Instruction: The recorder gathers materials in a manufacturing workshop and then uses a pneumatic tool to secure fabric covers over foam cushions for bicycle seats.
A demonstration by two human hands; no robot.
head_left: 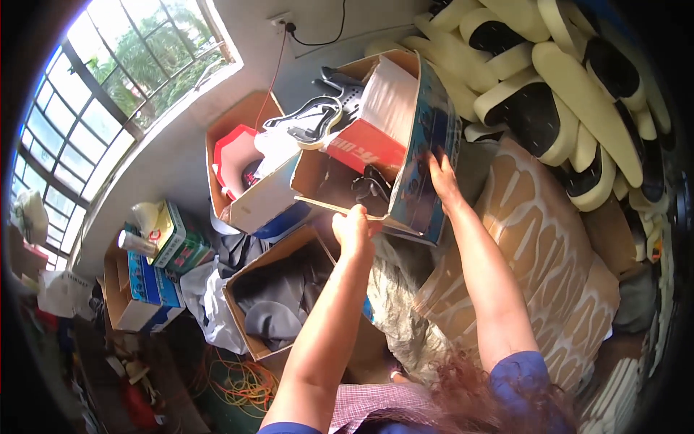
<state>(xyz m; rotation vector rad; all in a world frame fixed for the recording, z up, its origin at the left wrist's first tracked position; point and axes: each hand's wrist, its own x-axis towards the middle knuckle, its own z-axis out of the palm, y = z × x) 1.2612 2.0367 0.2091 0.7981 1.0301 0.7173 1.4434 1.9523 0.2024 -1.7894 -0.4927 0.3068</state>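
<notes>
Cardboard box point(405, 137) with the blue printed sides is up in both hands, tipped on its side over the heap — the left hand point(353, 230) pinches the lower flap edge, fingers curled tight on it, and the right hand point(442, 177) lies flat against the blue wall, fingers spread, steadying rather than gripping. Inside I can see dark soles point(369, 184) and a white sheet point(390, 94), so by my reading the box is only partly dealt with; its load sits in it and nothing looks settled yet. Room is tight — a second open box point(246, 166) with red and white pieces presses against its left side, another open box point(271, 304) of grey cloth sits just below, and stacked cream-and-black insoles point(571, 87) crowd the right. The only free space is straight up toward the person.
</notes>
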